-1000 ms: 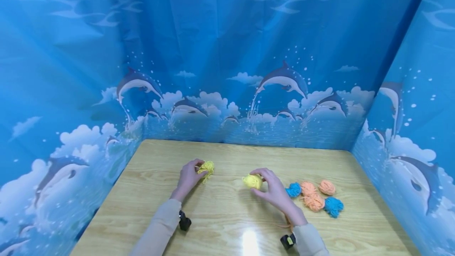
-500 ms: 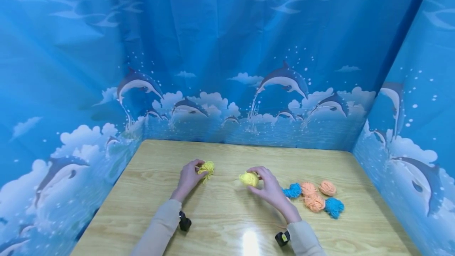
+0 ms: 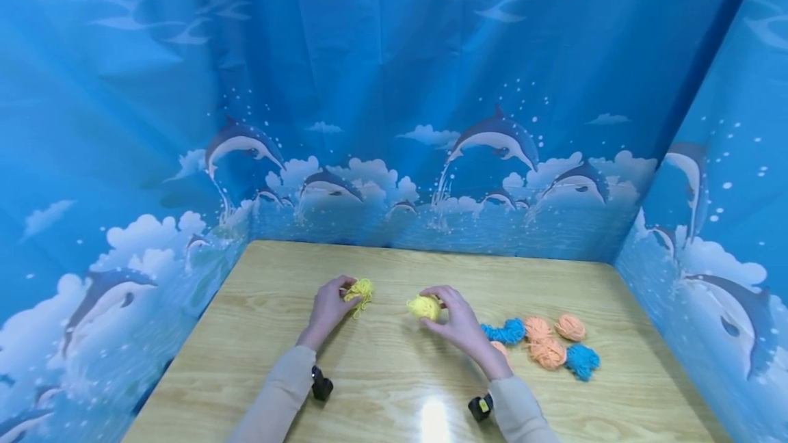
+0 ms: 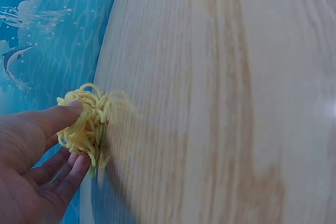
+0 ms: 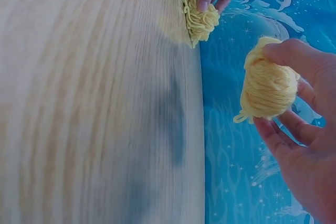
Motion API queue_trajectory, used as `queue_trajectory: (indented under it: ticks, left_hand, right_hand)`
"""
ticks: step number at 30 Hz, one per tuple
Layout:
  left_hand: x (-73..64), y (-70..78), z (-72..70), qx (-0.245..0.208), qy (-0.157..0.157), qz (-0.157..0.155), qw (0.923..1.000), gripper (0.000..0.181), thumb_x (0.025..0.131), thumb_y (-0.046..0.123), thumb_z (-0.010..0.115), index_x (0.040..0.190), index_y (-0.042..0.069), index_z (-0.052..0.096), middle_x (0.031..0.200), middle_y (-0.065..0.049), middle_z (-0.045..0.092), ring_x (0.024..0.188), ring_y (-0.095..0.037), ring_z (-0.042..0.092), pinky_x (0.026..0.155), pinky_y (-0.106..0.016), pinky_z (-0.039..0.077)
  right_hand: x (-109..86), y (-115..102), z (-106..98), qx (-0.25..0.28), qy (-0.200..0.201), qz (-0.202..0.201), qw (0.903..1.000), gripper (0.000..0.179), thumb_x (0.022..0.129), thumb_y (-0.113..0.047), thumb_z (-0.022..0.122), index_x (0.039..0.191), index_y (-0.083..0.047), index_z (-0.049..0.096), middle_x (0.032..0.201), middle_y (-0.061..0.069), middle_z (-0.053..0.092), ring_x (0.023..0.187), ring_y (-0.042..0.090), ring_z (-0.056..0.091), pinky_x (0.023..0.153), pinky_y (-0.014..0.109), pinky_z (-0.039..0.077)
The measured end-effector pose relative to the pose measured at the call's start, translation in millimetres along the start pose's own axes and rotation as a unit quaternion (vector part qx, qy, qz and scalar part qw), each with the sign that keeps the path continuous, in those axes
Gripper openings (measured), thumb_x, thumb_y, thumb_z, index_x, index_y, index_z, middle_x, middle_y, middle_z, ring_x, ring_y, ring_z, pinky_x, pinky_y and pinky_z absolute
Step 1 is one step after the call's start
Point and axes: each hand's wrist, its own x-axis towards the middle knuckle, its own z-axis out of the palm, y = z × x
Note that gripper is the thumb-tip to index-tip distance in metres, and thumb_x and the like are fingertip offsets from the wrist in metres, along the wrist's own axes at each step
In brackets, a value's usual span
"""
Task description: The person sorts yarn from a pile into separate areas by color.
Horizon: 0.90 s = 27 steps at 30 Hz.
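My left hand (image 3: 329, 307) holds a loose, loopy yellow ball of yarn (image 4: 86, 121) between thumb and fingers, low at the tabletop on the left. In my right hand (image 3: 458, 323) a more tightly wound, paler yellow ball of yarn (image 5: 268, 85) is pinched between the thumb and fingertips. The right wrist view shows this ball above the table, with a small loop of yarn sticking out at its lower end. Between the two balls lies a short gap, the loopy one being to the left.
Right of my right hand, several yarn balls lie grouped on the wooden table (image 3: 382, 374): blue yarn (image 3: 512, 331), peach yarn (image 3: 546, 353), a separate peach ball (image 3: 570, 327) and a blue ball (image 3: 581, 361). One peach ball is partly hidden behind my right wrist. A dolphin-print curtain (image 3: 369, 122) surrounds the table.
My right hand has moved left with its yellow yarn ball, closer to the left hand, uncovering more of the blue and peach yarn. The left hand has stayed in place.
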Motion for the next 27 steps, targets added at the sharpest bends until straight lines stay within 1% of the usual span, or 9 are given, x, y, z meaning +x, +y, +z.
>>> queue_trajectory:
  ticks: [5, 10, 17, 20, 27]
  left_hand:
    - [0.3, -0.3, 0.2, 0.002, 0.001, 0.000, 1.0000, 0.036, 0.085, 0.014, 0.083, 0.118, 0.005, 0.070, 0.113, -0.011, 0.072, 0.096, -0.025, 0.067, 0.083, -0.043, 0.058]
    - [0.9, -0.6, 1.0, 0.007, 0.000, -0.001, 1.0000, 0.037, 0.085, 0.015, 0.083, 0.119, 0.005, 0.070, 0.113, -0.011, 0.072, 0.096, -0.025, 0.067, 0.084, -0.043, 0.058]
    - [1.3, -0.2, 1.6, 0.011, 0.000, 0.002, 0.9999, 0.037, 0.085, 0.014, 0.083, 0.118, 0.004, 0.070, 0.112, -0.012, 0.071, 0.095, -0.025, 0.067, 0.083, -0.043, 0.058]
    - [0.9, 0.4, 1.4, 0.014, 0.001, 0.003, 0.9999, 0.037, 0.085, 0.014, 0.083, 0.119, 0.004, 0.069, 0.112, -0.012, 0.071, 0.096, -0.026, 0.067, 0.083, -0.044, 0.058]
    - [-0.5, 0.6, 0.6, 0.012, 0.000, 0.003, 0.9999, 0.038, 0.086, 0.015, 0.082, 0.120, 0.004, 0.069, 0.113, -0.013, 0.071, 0.097, -0.027, 0.068, 0.085, -0.044, 0.058]
  right_hand:
    - [4.8, 1.0, 3.5, -0.009, -0.002, -0.011, 0.9999, 0.050, 0.079, -0.009, 0.086, 0.123, -0.016, 0.065, 0.123, 0.003, 0.065, 0.114, 0.022, 0.060, 0.089, 0.041, 0.058]
    - [10.4, 0.3, 6.2, -0.006, -0.006, -0.015, 0.9999, 0.049, 0.079, -0.008, 0.087, 0.123, -0.014, 0.065, 0.122, 0.005, 0.065, 0.114, 0.024, 0.060, 0.089, 0.044, 0.058]
    - [18.6, -4.2, 11.7, 0.005, -0.006, -0.026, 0.9996, 0.049, 0.079, -0.005, 0.086, 0.123, -0.012, 0.065, 0.122, 0.007, 0.065, 0.113, 0.026, 0.060, 0.087, 0.045, 0.058]
    - [21.2, -6.7, 14.3, 0.002, -0.009, -0.030, 0.9995, 0.050, 0.078, -0.006, 0.086, 0.123, -0.011, 0.065, 0.122, 0.007, 0.065, 0.113, 0.027, 0.060, 0.087, 0.045, 0.058]
    - [26.4, -10.8, 19.7, -0.005, -0.018, -0.021, 0.9996, 0.051, 0.078, -0.007, 0.086, 0.124, -0.012, 0.065, 0.124, 0.006, 0.065, 0.115, 0.024, 0.059, 0.090, 0.041, 0.057]
